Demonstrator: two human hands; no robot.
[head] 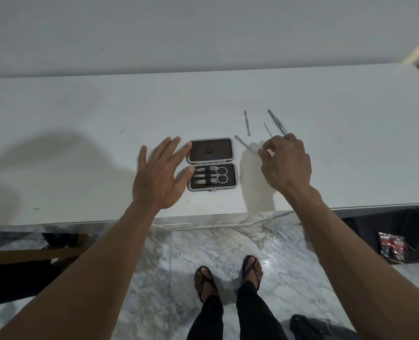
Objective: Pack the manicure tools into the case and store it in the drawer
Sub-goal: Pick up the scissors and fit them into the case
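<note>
A small grey-rimmed manicure case [235, 176] lies open on the white table [80, 133], lid half away from me. Its near half holds two nail clippers [204, 170] and scissors [222, 178] under a strap. My left hand [160, 175] is flat and spread, its fingertips touching the case's left edge. To the right lie a nail file [244, 144], a cuticle pusher [246, 123], a thin pick [268, 130] and tweezers [276, 121]. My right hand [287, 163] hovers over them with fingers loosely curled, fingertips at the file's near end, holding nothing I can see.
A glossy front panel [203, 225] runs under the table's near edge and mirrors the marble floor [179, 261]. My feet in sandals stand below. A dark bag [311, 327] lies at lower right and a small printed packet [391, 249] under the table's right side.
</note>
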